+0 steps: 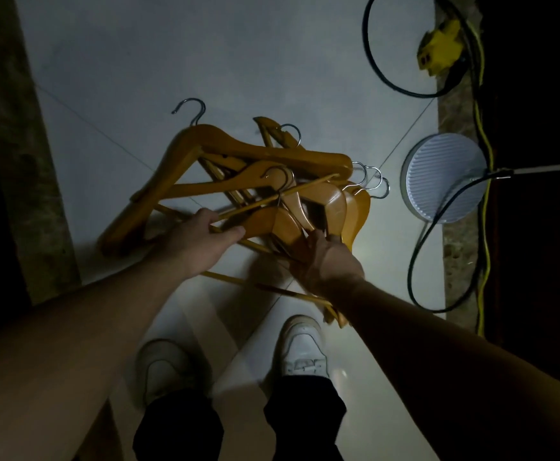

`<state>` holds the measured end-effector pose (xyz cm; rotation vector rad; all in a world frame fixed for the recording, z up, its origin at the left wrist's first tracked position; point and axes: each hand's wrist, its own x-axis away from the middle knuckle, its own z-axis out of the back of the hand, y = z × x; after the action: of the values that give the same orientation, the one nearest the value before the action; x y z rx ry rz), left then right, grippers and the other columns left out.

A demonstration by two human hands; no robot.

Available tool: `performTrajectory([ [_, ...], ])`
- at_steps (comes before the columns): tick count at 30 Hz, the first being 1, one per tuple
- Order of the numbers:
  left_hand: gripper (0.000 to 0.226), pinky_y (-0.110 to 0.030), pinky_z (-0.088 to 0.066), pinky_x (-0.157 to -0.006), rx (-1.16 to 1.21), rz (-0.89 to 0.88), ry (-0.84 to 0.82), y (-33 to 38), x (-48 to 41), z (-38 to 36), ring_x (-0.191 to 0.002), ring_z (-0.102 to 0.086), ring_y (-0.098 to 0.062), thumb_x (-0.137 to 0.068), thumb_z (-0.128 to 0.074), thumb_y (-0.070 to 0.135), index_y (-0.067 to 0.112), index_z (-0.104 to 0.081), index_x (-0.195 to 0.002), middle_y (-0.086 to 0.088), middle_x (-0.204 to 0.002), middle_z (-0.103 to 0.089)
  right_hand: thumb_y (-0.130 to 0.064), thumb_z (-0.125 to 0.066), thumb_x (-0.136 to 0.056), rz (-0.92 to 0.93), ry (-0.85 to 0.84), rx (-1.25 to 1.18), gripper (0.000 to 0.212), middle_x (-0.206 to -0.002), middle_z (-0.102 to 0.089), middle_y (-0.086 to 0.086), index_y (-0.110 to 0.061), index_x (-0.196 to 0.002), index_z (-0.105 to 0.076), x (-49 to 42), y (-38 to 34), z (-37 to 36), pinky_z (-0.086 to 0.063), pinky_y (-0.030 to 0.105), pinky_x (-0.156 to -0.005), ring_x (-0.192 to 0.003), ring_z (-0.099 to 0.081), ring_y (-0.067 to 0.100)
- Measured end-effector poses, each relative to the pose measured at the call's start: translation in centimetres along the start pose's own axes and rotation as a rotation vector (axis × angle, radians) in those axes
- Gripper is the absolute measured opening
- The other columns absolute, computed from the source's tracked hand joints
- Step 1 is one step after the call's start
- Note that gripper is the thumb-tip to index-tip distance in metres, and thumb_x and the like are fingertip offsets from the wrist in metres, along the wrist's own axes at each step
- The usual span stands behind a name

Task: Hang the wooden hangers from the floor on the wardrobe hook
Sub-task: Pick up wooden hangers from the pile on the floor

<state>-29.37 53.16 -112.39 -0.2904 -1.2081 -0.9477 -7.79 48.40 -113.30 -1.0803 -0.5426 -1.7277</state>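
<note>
While you stood over the pile, the head view (the only one) showed the wooden hangers heaped on the pale tiled floor, just beyond your shoes. None was lifted clear, and no wardrobe hook was in view.

Your left hand was at the near-left edge of the heap. Its fingers and thumb were curled round a thin crossbar. My judgement: you held the bar because it was the easiest part to close on in a tangle.

Your right hand reached into the near-right side of the stack with its back to the camera. It was blurred and its fingertips were hidden among the wood, so I cannot tell whether it had hold of anything.

Orientation:
- The largest hanger lay on top, with its long axis running from near-left to far-right. Its steel hook pointed to the far side.
- The held crossbar ran roughly parallel to that axis.
- Several hangers were nested at the right, with their hooks bunched together and pointing right. That probably made them the better bundle to gather.

A round ribbed base and a black cable lay near, to the right of the heap.
</note>
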Motion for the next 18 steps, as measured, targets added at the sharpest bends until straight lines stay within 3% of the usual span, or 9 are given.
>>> performTrajectory([
  [4, 0.052, -0.043, -0.049, -0.088, 0.039, -0.033, 0.044, 2.7, -2.5, 0.1, -0.109, -0.059, -0.025, -0.089, -0.056, 0.059, 0.025, -0.057, -0.128, 0.0, -0.12, -0.062, -0.046, -0.066, -0.088, 0.022, 0.067, -0.025, 0.063, -0.127, -0.053, 0.01, -0.022, -0.14, -0.039, -1.4, 0.3, -1.4, -0.054, 0.05, -0.091, -0.11, -0.058, 0.031],
  [7, 0.043, -0.038, -0.045, -0.08, 0.243, 0.054, 0.082, 5.6, -4.2, 1.0, -0.087, -0.057, -0.017, -0.09, -0.052, 0.06, 0.022, -0.059, -0.11, -0.001, -0.102, -0.063, -0.047, -0.064, -0.09, 0.04, 0.096, 0.011, 0.062, -0.126, -0.054, 0.009, -0.023, -0.14, -0.037, -1.5, 0.6, -2.1, -0.055, 0.048, -0.088, -0.108, -0.059, 0.03],
  [11, 0.07, -0.046, -0.045, -0.103, 0.564, 0.199, 0.07, 8.5, -6.3, 1.4, -0.116, -0.058, -0.028, -0.086, -0.054, 0.064, 0.013, -0.056, -0.134, -0.01, -0.127, -0.062, -0.044, -0.061, -0.093, 0.095, 0.096, 0.164, 0.055, -0.134, -0.05, 0.007, -0.024, -0.14, -0.038, -1.4, 0.5, -3.4, -0.052, 0.048, -0.094, -0.115, -0.057, 0.03],
  [14, 0.067, -0.04, -0.047, -0.101, 0.797, 0.275, 0.07, 10.1, -7.5, 0.9, -0.113, -0.06, -0.025, -0.091, -0.056, 0.055, 0.006, -0.052, -0.136, -0.011, -0.13, -0.061, -0.034, -0.055, -0.098, 0.091, 0.021, 0.146, 0.053, -0.137, -0.048, 0.008, -0.021, -0.145, -0.033, -1.5, -0.2, -4.7, -0.051, 0.048, -0.096, -0.117, -0.056, 0.03],
  [18, 0.05, -0.038, -0.046, -0.102, 0.852, 0.317, 0.049, 10.7, -8.3, 0.4, -0.118, -0.059, -0.023, -0.096, -0.057, 0.043, 0.004, -0.056, -0.128, -0.007, -0.123, -0.064, -0.028, -0.057, -0.098, 0.057, 0.049, 0.061, 0.051, -0.136, -0.05, 0.007, -0.021, -0.143, -0.034, -2.4, -0.5, -5.5, -0.052, 0.047, -0.096, -0.117, -0.057, 0.029],
])
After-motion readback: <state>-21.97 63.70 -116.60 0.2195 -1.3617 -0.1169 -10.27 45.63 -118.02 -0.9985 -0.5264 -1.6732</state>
